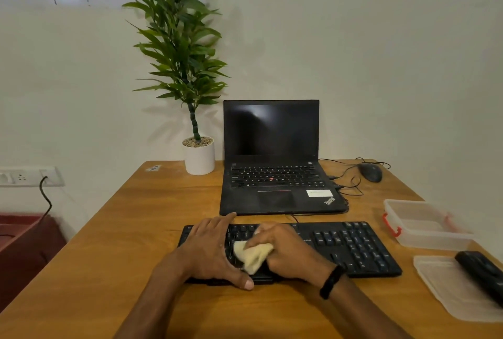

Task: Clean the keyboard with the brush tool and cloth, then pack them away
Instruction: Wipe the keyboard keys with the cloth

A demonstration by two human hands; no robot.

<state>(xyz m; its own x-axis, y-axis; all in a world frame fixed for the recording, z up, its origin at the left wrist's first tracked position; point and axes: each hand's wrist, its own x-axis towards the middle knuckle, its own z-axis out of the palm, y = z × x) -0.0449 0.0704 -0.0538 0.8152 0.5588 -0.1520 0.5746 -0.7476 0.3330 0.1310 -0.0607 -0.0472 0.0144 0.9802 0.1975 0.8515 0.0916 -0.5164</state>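
Presently, at nine o'clock from the keyboard (353, 246) and off the table (130, 229), a wall socket (27, 176) carries a dark cable (45, 197) that hangs down toward a reddish-brown cabinet (24, 251). A potted plant (200, 157) in a white pot stands at eleven o'clock, at the table's far edge, just beside the open laptop (272, 183). The laptop's screen is dark, and it sits at twelve o'clock, near the keyboard's far edge.

The left hand (209, 246) lies flat on the keyboard's left end, fingers straight and holding nothing, thumb at the near edge. Immediately to its right, the cream cloth (251, 255) is bunched on the keys. The right hand (288, 249) grips it, fingers curled round the fabric and pressing it down. A black band (332, 281) circles that wrist.

A mouse (370, 172) rests at one o'clock, its lead trailing toward the laptop's right side. A clear container (432, 240) with red clips stands open at three o'clock. Its lid (446, 292) lies apart at four o'clock, and the dark brush tool (481, 273) rests on it; bristles cannot be made out.
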